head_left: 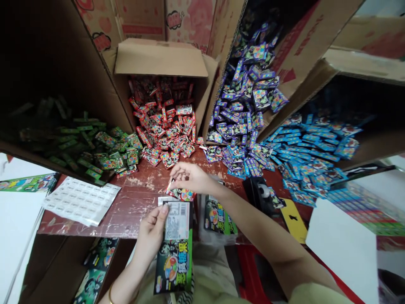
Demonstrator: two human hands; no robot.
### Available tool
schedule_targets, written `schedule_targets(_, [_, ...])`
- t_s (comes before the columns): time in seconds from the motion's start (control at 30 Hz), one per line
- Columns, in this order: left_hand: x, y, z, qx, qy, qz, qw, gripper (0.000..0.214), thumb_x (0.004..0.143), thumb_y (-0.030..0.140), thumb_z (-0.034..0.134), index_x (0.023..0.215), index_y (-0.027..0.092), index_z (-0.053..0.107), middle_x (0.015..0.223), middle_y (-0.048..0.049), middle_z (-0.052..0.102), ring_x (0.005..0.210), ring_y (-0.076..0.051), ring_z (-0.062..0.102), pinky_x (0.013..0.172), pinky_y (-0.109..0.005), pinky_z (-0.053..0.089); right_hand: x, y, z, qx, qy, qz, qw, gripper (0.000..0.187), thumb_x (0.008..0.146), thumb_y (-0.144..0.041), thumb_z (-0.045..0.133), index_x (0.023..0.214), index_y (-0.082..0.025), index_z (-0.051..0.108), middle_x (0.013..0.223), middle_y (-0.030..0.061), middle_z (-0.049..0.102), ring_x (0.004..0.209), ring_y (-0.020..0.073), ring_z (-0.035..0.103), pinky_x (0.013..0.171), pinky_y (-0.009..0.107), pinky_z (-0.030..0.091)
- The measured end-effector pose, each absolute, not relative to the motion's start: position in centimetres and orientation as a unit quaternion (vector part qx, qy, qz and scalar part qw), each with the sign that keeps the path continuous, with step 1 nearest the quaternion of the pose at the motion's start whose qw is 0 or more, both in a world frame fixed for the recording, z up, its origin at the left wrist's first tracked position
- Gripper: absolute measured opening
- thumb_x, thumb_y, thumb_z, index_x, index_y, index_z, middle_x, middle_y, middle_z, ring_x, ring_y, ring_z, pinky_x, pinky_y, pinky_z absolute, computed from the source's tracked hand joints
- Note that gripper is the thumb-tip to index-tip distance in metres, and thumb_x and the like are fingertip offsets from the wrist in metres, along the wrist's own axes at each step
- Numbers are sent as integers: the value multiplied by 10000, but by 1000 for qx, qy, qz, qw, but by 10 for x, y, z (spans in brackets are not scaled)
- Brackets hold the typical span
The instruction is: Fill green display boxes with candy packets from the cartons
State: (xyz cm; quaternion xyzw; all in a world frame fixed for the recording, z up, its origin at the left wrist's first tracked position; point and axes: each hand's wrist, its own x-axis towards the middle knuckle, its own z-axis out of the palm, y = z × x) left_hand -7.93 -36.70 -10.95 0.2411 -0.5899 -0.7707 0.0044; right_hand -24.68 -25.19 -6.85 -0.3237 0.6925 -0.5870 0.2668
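My left hand (152,228) grips a black and green printed candy pouch (172,257) near its upper left edge, thumb on top. The pouch hangs upright in front of my body, with a pale printed panel and a barcode on its upper part. Just above its top edge is my right hand (186,179), fingers pinched on a small red candy packet (182,193). Whether it holds more than one packet is hidden by the fingers. Beyond that hand lies a loose pile of red candy packets (169,131), spilling from a cardboard box (161,59).
Green packets (120,154) lie at left, purple packets (240,114) and blue packets (310,143) at right, in open cartons. A label sheet (82,200), more printed pouches (217,215), a black tape dispenser (257,192) and a yellow card (294,219) rest along the table's near side.
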Motion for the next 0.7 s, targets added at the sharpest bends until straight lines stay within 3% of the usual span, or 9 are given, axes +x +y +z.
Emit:
schedule_targets(0.1, [-78, -367, -111, 247, -579, -777, 3, 398, 797, 520, 629, 933, 153, 707, 742, -28, 705, 628, -141, 584, 595, -222, 457, -237, -243, -82, -339, 701, -562, 279, 296, 657, -322, 799, 877, -144, 713, 696, -3, 663, 552, 80, 521, 505, 200, 397])
schedule_targets(0.2, [-77, -368, -116, 239, -574, -783, -2, 386, 809, 504, 625, 943, 150, 700, 741, -33, 707, 636, -149, 600, 593, -228, 464, -222, -229, -91, -389, 676, -553, 292, 225, 725, -324, 753, 881, -162, 738, 915, 53, 714, 787, 142, 642, 704, 261, 490])
schedule_targets(0.27, [-78, -368, -119, 229, -570, -789, -9, 366, 821, 484, 620, 959, 152, 692, 745, -33, 707, 631, -148, 604, 577, -225, 461, -213, -219, -96, -409, 668, -543, 301, 162, 766, -320, 720, 821, -170, 742, 1044, 70, 696, 925, 168, 649, 818, 302, 491])
schedule_targets(0.37, [-80, -368, -118, 207, -552, -807, -19, 339, 820, 449, 637, 989, 157, 671, 725, -23, 694, 596, -133, 591, 576, -227, 464, -212, -214, -103, -419, 666, -535, 308, 162, 793, -345, 691, 772, -190, 734, 1150, 60, 656, 1007, 179, 635, 855, 321, 495])
schedule_targets(0.47, [-82, -371, -112, 198, -549, -812, -5, 402, 776, 429, 693, 1074, 167, 627, 661, 11, 646, 564, -115, 558, 591, -229, 465, -234, -240, -108, -399, 690, -551, 245, 195, 824, -390, 643, 832, -212, 724, 1072, 52, 676, 974, 183, 640, 826, 326, 520])
schedule_targets(0.57, [-78, -381, -106, 216, -593, -774, 48, 555, 764, 421, 708, 1232, 179, 533, 516, 87, 464, 468, -75, 410, 490, -180, 358, -265, -303, -111, -329, 755, -550, 140, 225, 862, -349, 582, 1010, -203, 669, 982, 69, 678, 886, 193, 647, 785, 358, 536])
schedule_targets(0.63, [-73, -391, -107, 221, -621, -749, 68, 609, 776, 417, 696, 1294, 187, 471, 500, 109, 353, 446, -68, 309, 442, -178, 265, -283, -355, -112, -323, 768, -542, 114, 320, 812, -267, 640, 1122, -190, 608, 1068, 97, 647, 964, 225, 623, 843, 404, 519])
schedule_targets(0.7, [-70, -403, -109, 222, -638, -735, 67, 562, 776, 408, 697, 1252, 193, 490, 528, 102, 345, 458, -73, 307, 439, -186, 251, -298, -402, -114, -340, 766, -536, 101, 465, 710, -157, 722, 1151, -196, 581, 1222, 115, 574, 1160, 265, 523, 986, 451, 432])
